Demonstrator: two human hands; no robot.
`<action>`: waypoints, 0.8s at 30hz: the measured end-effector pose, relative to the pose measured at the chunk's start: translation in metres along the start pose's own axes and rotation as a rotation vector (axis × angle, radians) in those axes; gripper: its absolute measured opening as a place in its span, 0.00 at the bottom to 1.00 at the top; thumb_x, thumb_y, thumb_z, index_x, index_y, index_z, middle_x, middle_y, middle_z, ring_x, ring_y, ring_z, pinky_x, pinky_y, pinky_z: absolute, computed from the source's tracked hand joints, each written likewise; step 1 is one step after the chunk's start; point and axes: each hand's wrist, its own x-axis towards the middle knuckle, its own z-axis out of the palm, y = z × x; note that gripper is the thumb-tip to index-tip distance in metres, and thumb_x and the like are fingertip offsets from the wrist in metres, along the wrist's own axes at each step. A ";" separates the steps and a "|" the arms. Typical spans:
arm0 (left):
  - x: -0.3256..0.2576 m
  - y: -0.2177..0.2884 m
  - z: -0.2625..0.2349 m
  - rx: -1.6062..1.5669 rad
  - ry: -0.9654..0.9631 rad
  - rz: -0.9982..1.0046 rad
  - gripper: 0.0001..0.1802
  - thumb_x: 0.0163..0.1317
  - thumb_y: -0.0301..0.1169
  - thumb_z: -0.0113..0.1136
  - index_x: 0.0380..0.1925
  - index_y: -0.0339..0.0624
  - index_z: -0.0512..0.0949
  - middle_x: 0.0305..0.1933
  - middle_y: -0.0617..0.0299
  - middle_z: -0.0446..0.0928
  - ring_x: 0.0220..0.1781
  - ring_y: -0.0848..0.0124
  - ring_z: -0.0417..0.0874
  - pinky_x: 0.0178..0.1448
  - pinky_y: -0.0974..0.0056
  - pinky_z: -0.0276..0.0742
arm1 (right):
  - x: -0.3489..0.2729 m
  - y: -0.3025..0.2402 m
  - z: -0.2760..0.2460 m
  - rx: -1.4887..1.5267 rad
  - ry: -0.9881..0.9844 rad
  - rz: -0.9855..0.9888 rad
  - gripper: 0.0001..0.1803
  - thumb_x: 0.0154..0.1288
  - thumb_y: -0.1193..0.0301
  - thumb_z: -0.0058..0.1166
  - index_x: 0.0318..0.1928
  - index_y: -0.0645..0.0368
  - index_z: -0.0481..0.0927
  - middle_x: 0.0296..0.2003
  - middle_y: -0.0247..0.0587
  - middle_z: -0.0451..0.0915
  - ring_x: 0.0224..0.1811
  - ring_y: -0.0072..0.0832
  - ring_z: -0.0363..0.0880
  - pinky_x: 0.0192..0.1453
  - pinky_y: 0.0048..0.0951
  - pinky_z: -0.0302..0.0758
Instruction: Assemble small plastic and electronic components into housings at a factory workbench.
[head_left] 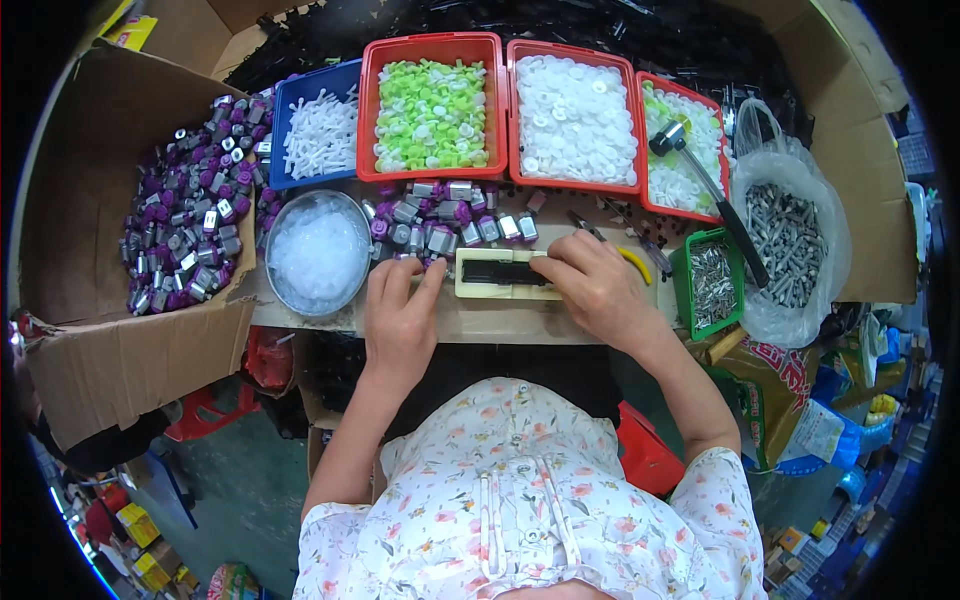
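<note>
A cream-coloured block-shaped holder (520, 291) lies on the work board in front of me, with a long black piece (495, 272) in its slot. My right hand (605, 295) is closed at the holder's right end, its fingertips pinching the black piece there. Left of the holder, my left hand (400, 320) rests with bent fingers apart, close to a pile of silver-and-purple small parts (440, 225). Nothing shows in that hand.
Red trays of green-and-white (368, 110) and white pieces (513, 120) stand behind, beside a blue tray (280, 150). A bowl (318, 310) sits left, near a carton (130, 350). A hammer (735, 222), green basket (740, 285) and plastic bag (835, 220) are right.
</note>
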 end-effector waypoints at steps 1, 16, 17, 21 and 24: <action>0.001 -0.002 -0.001 0.007 -0.062 0.019 0.17 0.52 0.16 0.65 0.44 0.36 0.81 0.43 0.52 0.75 0.48 0.54 0.76 0.50 0.55 0.74 | 0.000 0.000 0.000 0.000 -0.004 -0.003 0.18 0.48 0.81 0.60 0.44 0.63 0.81 0.36 0.42 0.75 0.39 0.39 0.77 0.40 0.37 0.75; -0.002 0.002 -0.020 -0.243 -0.075 -0.065 0.17 0.53 0.16 0.66 0.44 0.35 0.78 0.46 0.50 0.78 0.42 0.55 0.82 0.45 0.58 0.79 | 0.002 -0.012 -0.005 0.020 0.107 0.057 0.15 0.57 0.76 0.64 0.46 0.60 0.81 0.38 0.41 0.78 0.40 0.39 0.78 0.40 0.37 0.73; 0.001 0.007 -0.020 -0.251 -0.045 -0.022 0.17 0.52 0.14 0.67 0.43 0.36 0.79 0.45 0.51 0.79 0.38 0.59 0.83 0.40 0.61 0.80 | 0.004 -0.016 -0.004 0.078 0.124 0.044 0.16 0.57 0.73 0.65 0.47 0.59 0.81 0.39 0.40 0.78 0.40 0.38 0.79 0.41 0.37 0.72; 0.011 0.021 -0.015 -0.307 0.005 0.049 0.21 0.49 0.14 0.68 0.45 0.37 0.81 0.44 0.52 0.80 0.39 0.60 0.83 0.42 0.62 0.80 | 0.014 -0.034 0.002 0.224 0.102 0.048 0.20 0.55 0.68 0.68 0.49 0.58 0.82 0.40 0.38 0.79 0.41 0.35 0.80 0.42 0.37 0.71; 0.014 0.025 -0.011 -0.378 0.014 0.104 0.28 0.47 0.10 0.66 0.52 0.38 0.81 0.43 0.54 0.79 0.39 0.60 0.83 0.40 0.60 0.81 | 0.017 -0.035 0.007 0.231 0.081 0.059 0.19 0.56 0.66 0.67 0.48 0.57 0.81 0.40 0.36 0.77 0.42 0.34 0.78 0.42 0.36 0.70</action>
